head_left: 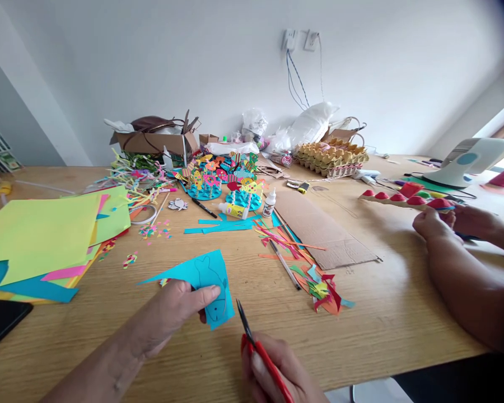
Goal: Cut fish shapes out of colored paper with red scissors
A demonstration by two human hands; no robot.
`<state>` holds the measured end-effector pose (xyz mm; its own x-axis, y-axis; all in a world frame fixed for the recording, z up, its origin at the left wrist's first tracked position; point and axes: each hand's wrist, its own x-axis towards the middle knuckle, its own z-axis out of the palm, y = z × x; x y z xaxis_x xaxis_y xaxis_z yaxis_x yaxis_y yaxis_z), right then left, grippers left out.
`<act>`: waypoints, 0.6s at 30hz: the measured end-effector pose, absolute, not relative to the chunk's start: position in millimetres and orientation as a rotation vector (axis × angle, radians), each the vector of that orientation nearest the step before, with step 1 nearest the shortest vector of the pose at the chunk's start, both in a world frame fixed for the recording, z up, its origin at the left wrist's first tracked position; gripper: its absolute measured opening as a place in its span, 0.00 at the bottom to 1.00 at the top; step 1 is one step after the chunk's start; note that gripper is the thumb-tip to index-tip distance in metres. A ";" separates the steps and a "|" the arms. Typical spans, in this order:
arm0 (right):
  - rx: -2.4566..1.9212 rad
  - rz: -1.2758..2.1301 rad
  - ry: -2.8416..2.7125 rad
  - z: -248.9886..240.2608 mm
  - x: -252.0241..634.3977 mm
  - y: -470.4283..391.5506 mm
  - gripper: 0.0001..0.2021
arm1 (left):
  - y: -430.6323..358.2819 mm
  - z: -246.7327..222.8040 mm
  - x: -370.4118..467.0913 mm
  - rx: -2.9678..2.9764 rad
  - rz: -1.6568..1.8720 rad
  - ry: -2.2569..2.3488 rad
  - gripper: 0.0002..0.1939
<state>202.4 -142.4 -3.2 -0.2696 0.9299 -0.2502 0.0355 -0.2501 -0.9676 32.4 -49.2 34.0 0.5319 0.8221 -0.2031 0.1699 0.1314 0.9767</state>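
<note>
My left hand (185,305) grips a piece of blue paper (212,268), thumb on top and fingers underneath. A fish outline with an eye is drawn on the paper in dark line. Below and to the right, my right hand (277,364) is closed around the red handles of a pair of scissors (246,322). The scissors' dark blades point up toward the paper's right edge, nearly together and apart from the paper. Small coloured scraps (164,282) show just behind my left hand.
Coloured paper sheets (42,229) and a black phone (4,322) lie at left. Paper scraps (325,291), a pencil (285,266) and cardboard (323,229) are right of centre. Glue bottles (269,202) and fish decorations (212,179) stand behind. At right, another person's hands (437,224) hold a painted egg-carton strip (397,200).
</note>
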 end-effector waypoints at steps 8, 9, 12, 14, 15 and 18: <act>-1.194 1.153 -1.171 5.6 225.8 -119.1 0.18 | -43.3 39.3 27.6 1.622 0.380 1.137 0.09; -1.188 1.141 -1.194 10.9 223.8 -112.6 0.17 | -44.4 40.6 29.9 1.647 0.348 1.148 0.09; -1.179 1.123 -1.271 27.3 215.3 -96.8 0.13 | -46.6 46.1 35.7 1.719 0.276 1.093 0.05; -1.190 1.094 -1.348 34.4 210.4 -90.8 0.10 | -45.6 48.9 35.9 1.748 0.247 1.014 0.05; -1.194 1.081 -1.376 36.1 208.5 -89.1 0.09 | -44.4 49.5 34.6 1.754 0.240 0.979 0.05; -1.187 1.044 -1.340 34.2 204.7 -87.1 0.09 | -40.5 49.0 27.1 1.767 0.308 0.949 0.07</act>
